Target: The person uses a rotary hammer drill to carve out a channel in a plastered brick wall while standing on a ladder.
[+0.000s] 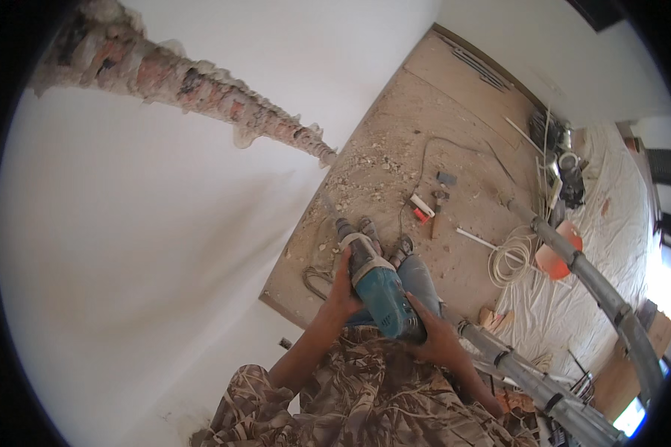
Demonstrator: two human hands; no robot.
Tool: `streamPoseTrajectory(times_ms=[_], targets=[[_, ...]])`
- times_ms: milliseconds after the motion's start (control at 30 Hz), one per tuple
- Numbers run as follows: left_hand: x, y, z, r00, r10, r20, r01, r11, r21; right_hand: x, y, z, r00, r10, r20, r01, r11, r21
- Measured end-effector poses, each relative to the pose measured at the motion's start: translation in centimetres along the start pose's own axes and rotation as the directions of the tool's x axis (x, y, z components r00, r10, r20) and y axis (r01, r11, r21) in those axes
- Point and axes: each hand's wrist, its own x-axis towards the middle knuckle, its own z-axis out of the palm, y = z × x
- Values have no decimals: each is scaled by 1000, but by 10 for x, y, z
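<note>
I hold a teal and black rotary hammer point(380, 294), angled with its dark nose away from me. My left hand point(343, 290) is wrapped round its side near the beige band, and my right hand point(427, 328) grips its rear end. The tool is over my legs and feet on the dusty floor point(470, 268). To the left, a rough chased groove point(201, 97) with exposed reddish masonry runs across the white wall point(112, 231), ending near the floor's edge among loose rubble point(373, 164).
A hammer point(436, 216), red-and-white object point(421, 210), grey piece point(446, 179) and cable lie ahead. On the right are metal poles point(574, 261), coiled white cable point(511, 268), an orange object point(555, 261), plastic sheeting point(611, 194) and piled dark items point(570, 182). Rods point(477, 63) lie at the far wall.
</note>
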Motion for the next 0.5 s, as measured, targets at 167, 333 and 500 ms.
streamPoseTrajectory(times_ms=[167,333,500], targets=[[33,13,-30,982,160,100,-160,987,-11,18,-28,2,993,-27,-118,38,996,85],[100,29,-117,980,160,120,-161,987,0,57,7,22,979,152,-133,-129,977,167],[138,43,-121,971,176,-159,-191,978,-83,108,44,19,979,68,-193,-16,965,263]])
